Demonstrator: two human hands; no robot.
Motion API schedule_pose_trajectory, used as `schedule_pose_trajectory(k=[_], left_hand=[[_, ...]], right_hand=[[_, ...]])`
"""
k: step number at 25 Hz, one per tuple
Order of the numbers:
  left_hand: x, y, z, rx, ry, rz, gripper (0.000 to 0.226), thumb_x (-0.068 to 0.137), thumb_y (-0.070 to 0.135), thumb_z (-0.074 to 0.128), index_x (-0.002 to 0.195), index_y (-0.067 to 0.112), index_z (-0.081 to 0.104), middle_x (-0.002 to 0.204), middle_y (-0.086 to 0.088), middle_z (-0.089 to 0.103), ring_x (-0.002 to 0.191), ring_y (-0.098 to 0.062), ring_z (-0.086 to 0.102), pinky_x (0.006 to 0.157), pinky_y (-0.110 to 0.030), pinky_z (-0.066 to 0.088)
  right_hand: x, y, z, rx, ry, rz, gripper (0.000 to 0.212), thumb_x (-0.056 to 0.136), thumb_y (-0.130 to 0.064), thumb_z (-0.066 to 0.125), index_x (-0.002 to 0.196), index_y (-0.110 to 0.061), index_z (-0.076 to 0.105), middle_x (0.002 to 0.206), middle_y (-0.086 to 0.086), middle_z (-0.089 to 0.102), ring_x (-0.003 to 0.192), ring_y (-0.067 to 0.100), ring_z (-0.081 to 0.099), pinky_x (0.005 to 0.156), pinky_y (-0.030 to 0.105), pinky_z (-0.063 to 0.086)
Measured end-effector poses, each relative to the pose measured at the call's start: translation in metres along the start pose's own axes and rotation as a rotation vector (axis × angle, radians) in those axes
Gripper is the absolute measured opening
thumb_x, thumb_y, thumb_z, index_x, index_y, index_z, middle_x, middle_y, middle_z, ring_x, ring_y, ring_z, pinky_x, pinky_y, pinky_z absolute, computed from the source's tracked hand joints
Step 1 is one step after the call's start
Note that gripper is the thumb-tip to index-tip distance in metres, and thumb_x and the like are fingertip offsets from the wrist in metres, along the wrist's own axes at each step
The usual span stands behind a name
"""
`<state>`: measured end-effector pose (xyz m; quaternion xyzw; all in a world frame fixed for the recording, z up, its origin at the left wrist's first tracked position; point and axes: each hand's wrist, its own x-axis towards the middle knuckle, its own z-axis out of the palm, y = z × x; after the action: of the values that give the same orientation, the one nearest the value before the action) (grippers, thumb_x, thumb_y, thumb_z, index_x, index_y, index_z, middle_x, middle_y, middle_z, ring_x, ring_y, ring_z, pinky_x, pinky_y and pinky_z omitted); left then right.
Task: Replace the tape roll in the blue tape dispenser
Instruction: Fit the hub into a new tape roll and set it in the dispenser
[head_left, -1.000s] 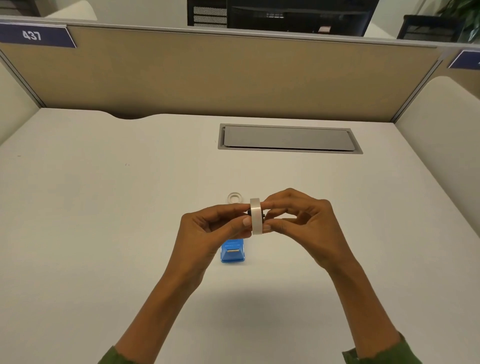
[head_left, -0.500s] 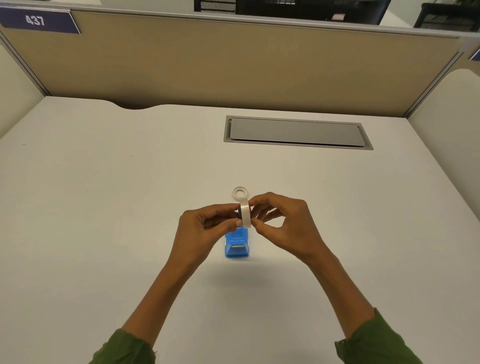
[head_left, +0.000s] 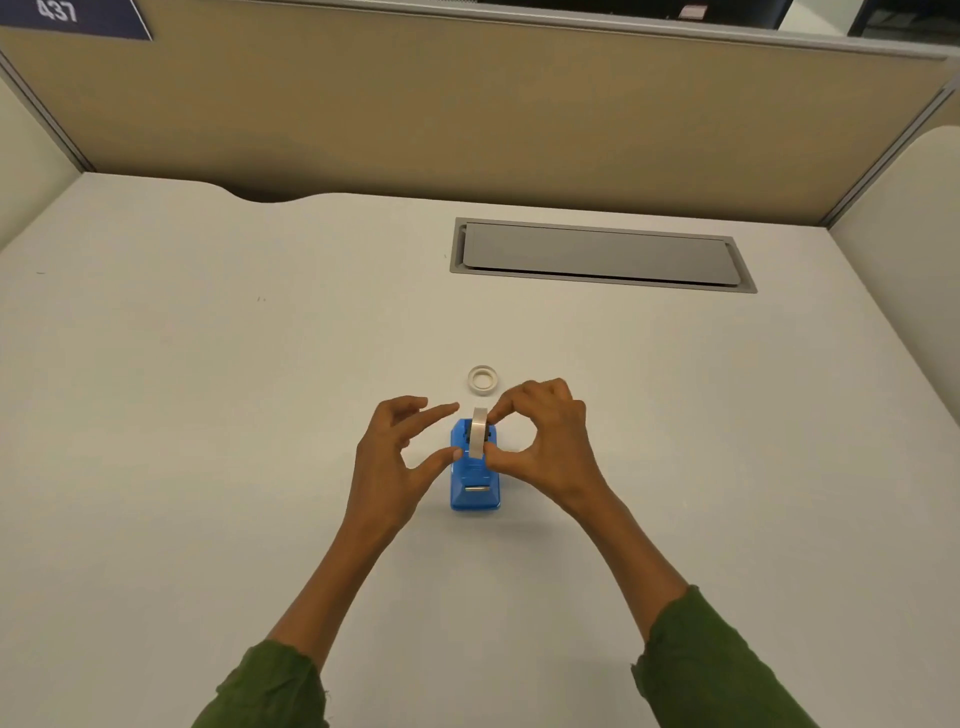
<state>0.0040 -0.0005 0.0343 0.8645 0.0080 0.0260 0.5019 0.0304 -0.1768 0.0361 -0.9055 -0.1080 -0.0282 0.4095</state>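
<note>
The blue tape dispenser (head_left: 475, 480) stands on the white desk, its metal cutter facing me. A whitish tape roll (head_left: 478, 433) stands on edge in the dispenser's top slot. My right hand (head_left: 545, 441) pinches that roll between thumb and forefinger from the right. My left hand (head_left: 397, 452) is beside the dispenser on the left, fingers spread, with its thumb tip touching the blue body near the roll. A small, thin tape ring (head_left: 483, 379) lies flat on the desk just behind the dispenser.
A grey cable hatch (head_left: 600, 255) is set into the desk (head_left: 208, 415) at the back right. A tan partition wall (head_left: 467, 114) closes off the far edge, and lighter panels rise at both sides.
Both hands have come down with the tape roll from mid-air onto the dispenser. My left hand has let go of the roll and spread its fingers; my right still pinches it.
</note>
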Motion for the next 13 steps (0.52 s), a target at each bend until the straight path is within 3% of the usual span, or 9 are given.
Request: schedule_pose_trajectory(k=[2, 5, 10, 13], left_hand=[[-0.001, -0.007, 0.002, 0.032, -0.027, -0.01, 0.04, 0.075, 0.024, 0.073, 0.111, 0.038, 0.06, 0.122, 0.001, 0.048, 0.113, -0.01, 0.047, 0.09, -0.025, 0.041], [0.004, -0.013, 0.007, 0.042, -0.037, -0.054, 0.038, 0.076, 0.025, 0.072, 0.11, 0.035, 0.062, 0.123, -0.002, 0.05, 0.113, -0.013, 0.048, 0.089, -0.027, 0.04], [0.014, -0.02, 0.016, -0.003, -0.056, -0.105, 0.035, 0.074, 0.025, 0.074, 0.107, 0.031, 0.066, 0.118, -0.001, 0.054, 0.107, -0.013, 0.052, 0.082, -0.025, 0.041], [0.016, -0.023, 0.021, -0.076, -0.071, -0.146, 0.041, 0.072, 0.021, 0.076, 0.111, 0.027, 0.063, 0.113, -0.002, 0.059, 0.098, -0.014, 0.058, 0.076, -0.017, 0.043]], right_hand=[[0.002, 0.008, 0.005, -0.058, 0.013, 0.02, 0.026, 0.058, -0.04, 0.073, 0.081, -0.028, 0.067, 0.119, -0.006, 0.057, 0.115, 0.015, 0.042, 0.084, 0.035, 0.025], [0.004, 0.016, 0.011, -0.097, 0.001, 0.031, 0.027, 0.059, -0.041, 0.08, 0.082, -0.031, 0.069, 0.139, -0.003, 0.045, 0.131, 0.017, 0.03, 0.09, 0.035, 0.021], [0.008, 0.022, 0.018, -0.116, -0.004, 0.069, 0.026, 0.061, -0.04, 0.083, 0.083, -0.033, 0.071, 0.146, -0.003, 0.039, 0.136, 0.019, 0.026, 0.096, 0.041, 0.023], [0.009, 0.023, 0.02, -0.108, 0.006, 0.083, 0.026, 0.062, -0.039, 0.083, 0.085, -0.03, 0.071, 0.146, -0.002, 0.04, 0.134, 0.019, 0.03, 0.096, 0.041, 0.024]])
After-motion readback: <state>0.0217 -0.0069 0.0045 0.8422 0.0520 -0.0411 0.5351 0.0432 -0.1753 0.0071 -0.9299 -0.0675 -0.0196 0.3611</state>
